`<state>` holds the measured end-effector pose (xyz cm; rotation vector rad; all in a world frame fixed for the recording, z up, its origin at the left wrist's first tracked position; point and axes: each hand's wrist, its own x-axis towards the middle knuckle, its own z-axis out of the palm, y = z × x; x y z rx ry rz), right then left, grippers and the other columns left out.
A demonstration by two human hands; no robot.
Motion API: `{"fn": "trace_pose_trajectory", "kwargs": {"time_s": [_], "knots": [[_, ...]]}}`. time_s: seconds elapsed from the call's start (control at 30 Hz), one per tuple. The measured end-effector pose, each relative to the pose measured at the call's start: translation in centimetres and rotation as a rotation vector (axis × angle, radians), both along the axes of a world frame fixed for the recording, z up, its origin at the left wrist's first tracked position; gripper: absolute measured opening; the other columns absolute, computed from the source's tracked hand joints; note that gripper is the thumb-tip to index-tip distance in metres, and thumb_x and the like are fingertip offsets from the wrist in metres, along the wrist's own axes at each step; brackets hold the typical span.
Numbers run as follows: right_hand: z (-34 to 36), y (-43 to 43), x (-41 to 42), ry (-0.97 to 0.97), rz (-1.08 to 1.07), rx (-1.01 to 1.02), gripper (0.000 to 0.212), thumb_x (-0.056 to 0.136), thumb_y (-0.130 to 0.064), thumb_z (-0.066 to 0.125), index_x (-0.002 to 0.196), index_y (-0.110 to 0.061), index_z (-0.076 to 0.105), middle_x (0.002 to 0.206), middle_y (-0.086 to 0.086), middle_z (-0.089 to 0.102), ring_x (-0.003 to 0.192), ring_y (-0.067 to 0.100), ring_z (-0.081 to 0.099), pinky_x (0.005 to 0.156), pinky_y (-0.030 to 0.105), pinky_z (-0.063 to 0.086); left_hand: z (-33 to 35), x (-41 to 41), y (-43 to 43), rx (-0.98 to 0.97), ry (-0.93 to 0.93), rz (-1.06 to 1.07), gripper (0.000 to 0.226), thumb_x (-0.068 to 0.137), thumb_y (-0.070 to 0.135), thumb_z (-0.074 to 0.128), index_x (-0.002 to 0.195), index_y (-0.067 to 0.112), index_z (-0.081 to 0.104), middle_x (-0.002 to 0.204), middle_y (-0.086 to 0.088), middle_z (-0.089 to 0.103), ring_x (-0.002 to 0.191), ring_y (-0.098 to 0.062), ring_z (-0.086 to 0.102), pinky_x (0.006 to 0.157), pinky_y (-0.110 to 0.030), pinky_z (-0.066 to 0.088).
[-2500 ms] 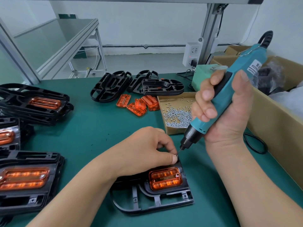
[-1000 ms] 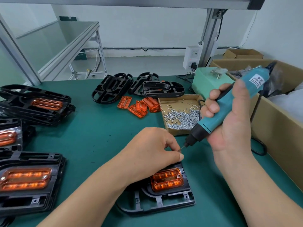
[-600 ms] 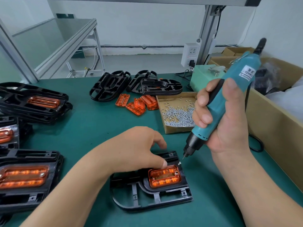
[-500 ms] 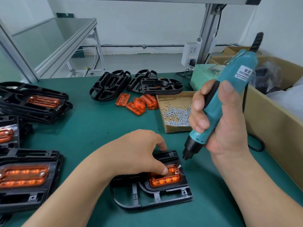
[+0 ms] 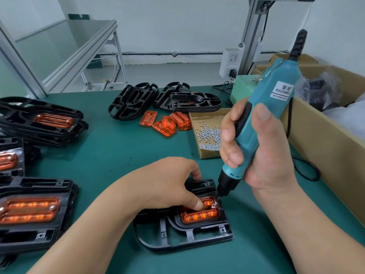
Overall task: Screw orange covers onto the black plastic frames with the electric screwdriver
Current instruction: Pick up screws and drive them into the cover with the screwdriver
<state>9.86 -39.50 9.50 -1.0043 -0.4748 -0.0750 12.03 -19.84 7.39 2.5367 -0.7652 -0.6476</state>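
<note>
A black frame (image 5: 187, 238) lies on the green mat in front of me with an orange cover (image 5: 201, 216) seated in it. My left hand (image 5: 167, 184) holds it down: the thumb presses on the cover and the fingers curl over the frame's far edge. My right hand (image 5: 256, 151) grips the teal electric screwdriver (image 5: 266, 107), held nearly upright. Its bit tip touches a screw (image 5: 214, 203) at the cover's upper right corner.
A cardboard tray of screws (image 5: 207, 155) sits behind the work, with loose orange covers (image 5: 167, 123) and bare black frames (image 5: 138, 99) beyond. Stacks of frames with covers (image 5: 29, 214) fill the left. A large cardboard box (image 5: 325, 139) and a cable (image 5: 308, 171) lie at the right.
My left hand left the bit tip and dropped onto the cover and frame. The screwdriver swung more upright and came down until its bit reached the cover's upper right corner.
</note>
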Motion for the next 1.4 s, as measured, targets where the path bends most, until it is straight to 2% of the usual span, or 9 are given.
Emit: {"fn": "trace_pose_trajectory", "kwargs": {"time_s": [0.37, 0.6, 0.73, 0.8, 0.87, 0.97, 1.07, 1.2, 1.4], "knots": [[0.2, 0.7, -0.7, -0.111, 0.058, -0.062, 0.048, 0.090, -0.055, 0.075, 0.101, -0.011, 0.059, 0.076, 0.007, 0.066, 0.041, 0.011, 0.055, 0.045, 0.021, 0.045, 0.0, 0.1, -0.2, -0.001, 0.072, 0.028, 0.046, 0.077, 0.049, 0.089, 0.110, 0.039, 0.058, 0.095, 0.016, 0.061, 0.089, -0.002, 0.058, 0.073, -0.027, 0.046], [0.3, 1.6, -0.8, -0.161, 0.128, -0.132, 0.047, 0.091, -0.055, 0.074, 0.106, -0.013, 0.061, 0.082, 0.009, 0.070, 0.044, 0.012, 0.058, 0.045, 0.022, 0.046, -0.2, 0.1, -0.6, 0.008, 0.088, 0.012, 0.056, 0.080, 0.045, 0.088, 0.126, 0.033, 0.058, 0.125, 0.009, 0.066, 0.121, -0.019, 0.061, 0.105, -0.045, 0.051], [0.4, 2.4, -0.7, -0.166, 0.180, -0.181, 0.046, 0.091, -0.054, 0.074, 0.108, -0.013, 0.063, 0.084, 0.011, 0.069, 0.045, 0.013, 0.058, 0.046, 0.022, 0.045, -0.5, 0.2, -0.6, -0.005, 0.095, 0.034, 0.048, 0.079, 0.048, 0.088, 0.119, 0.044, 0.060, 0.117, 0.021, 0.065, 0.111, -0.004, 0.062, 0.098, -0.035, 0.053], [0.5, 2.9, -0.6, -0.143, 0.206, -0.212, 0.047, 0.091, -0.054, 0.075, 0.108, -0.012, 0.063, 0.083, 0.013, 0.068, 0.045, 0.015, 0.056, 0.047, 0.023, 0.045, -0.4, -0.1, -0.5, -0.028, 0.108, 0.053, 0.036, 0.080, 0.046, 0.087, 0.095, 0.063, 0.058, 0.095, 0.039, 0.062, 0.090, 0.017, 0.057, 0.081, -0.018, 0.047], [0.5, 3.3, -0.5, -0.131, 0.211, -0.250, 0.046, 0.091, -0.052, 0.075, 0.109, -0.011, 0.064, 0.083, 0.014, 0.067, 0.046, 0.016, 0.055, 0.047, 0.024, 0.045, -0.3, -0.2, -0.5, -0.028, 0.115, 0.056, 0.040, 0.081, 0.047, 0.086, 0.075, 0.068, 0.053, 0.078, 0.052, 0.054, 0.075, 0.021, 0.053, 0.070, -0.012, 0.039], [0.6, 3.2, -0.5, -0.112, 0.196, -0.273, 0.043, 0.091, -0.052, 0.076, 0.109, -0.014, 0.064, 0.081, 0.012, 0.065, 0.045, 0.016, 0.053, 0.048, 0.024, 0.044, 0.0, -0.4, -0.4, -0.019, 0.126, 0.074, 0.031, 0.081, 0.048, 0.086, 0.093, 0.057, 0.060, 0.084, 0.043, 0.059, 0.081, 0.014, 0.056, 0.074, -0.015, 0.042], [0.6, 2.8, -0.5, -0.095, 0.175, -0.254, 0.042, 0.090, -0.052, 0.076, 0.107, -0.016, 0.063, 0.079, 0.009, 0.064, 0.044, 0.014, 0.053, 0.049, 0.024, 0.043, 0.3, -0.3, -0.5, 0.006, 0.120, 0.062, 0.049, 0.081, 0.048, 0.086, 0.123, 0.040, 0.061, 0.113, 0.024, 0.065, 0.105, -0.006, 0.062, 0.097, -0.032, 0.052], [0.7, 2.4, -0.4, -0.099, 0.155, -0.240, 0.041, 0.091, -0.051, 0.076, 0.107, -0.016, 0.062, 0.080, 0.008, 0.065, 0.044, 0.015, 0.052, 0.049, 0.025, 0.043, 0.4, -0.2, -0.6, 0.032, 0.134, 0.044, 0.058, 0.081, 0.047, 0.087, 0.129, 0.034, 0.058, 0.126, 0.011, 0.066, 0.118, -0.017, 0.063, 0.104, -0.043, 0.051], [0.4, 2.7, -0.3, -0.142, 0.181, -0.286, 0.038, 0.096, -0.045, 0.074, 0.102, -0.011, 0.059, 0.073, 0.015, 0.057, 0.043, 0.016, 0.049, 0.049, 0.023, 0.043, 0.4, -0.2, -0.6, 0.027, 0.117, 0.035, 0.057, 0.083, 0.046, 0.086, 0.133, 0.037, 0.059, 0.124, 0.021, 0.063, 0.114, -0.010, 0.061, 0.105, -0.036, 0.050]]}}
